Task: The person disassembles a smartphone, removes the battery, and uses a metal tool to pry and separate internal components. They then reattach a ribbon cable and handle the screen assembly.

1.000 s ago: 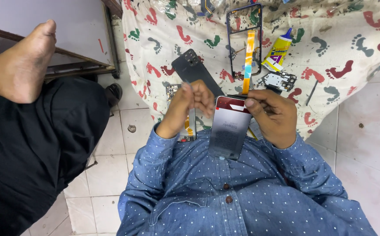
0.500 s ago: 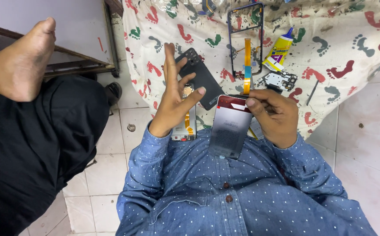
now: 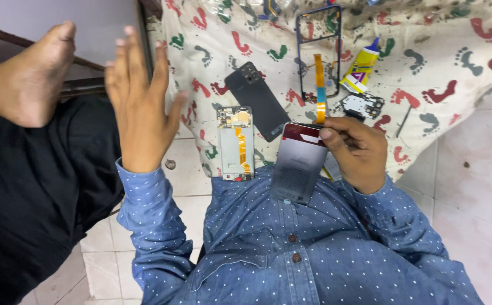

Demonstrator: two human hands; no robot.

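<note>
My right hand (image 3: 357, 151) grips a grey phone battery (image 3: 299, 163) with a dark red top end, held just above my blue dotted shirt. An orange and blue flex strip (image 3: 319, 86) rises from my fingertips. My left hand (image 3: 140, 104) is raised at the left, fingers spread, holding nothing. Between my hands a phone body with an open back (image 3: 235, 143) lies on the cloth, an orange ribbon running down it. A dark back cover (image 3: 259, 100) lies just beyond it.
A white cloth with coloured footprints (image 3: 438, 68) covers the floor ahead. On it lie a phone frame (image 3: 317, 51), a yellow glue tube (image 3: 360, 67) and a small circuit board (image 3: 362, 105). Another person's bare foot (image 3: 34, 79) and black trousers are at the left.
My left hand left the battery and swung up and to the left, opening wide. That uncovered the phone body on the cloth. My right hand kept hold of the battery.
</note>
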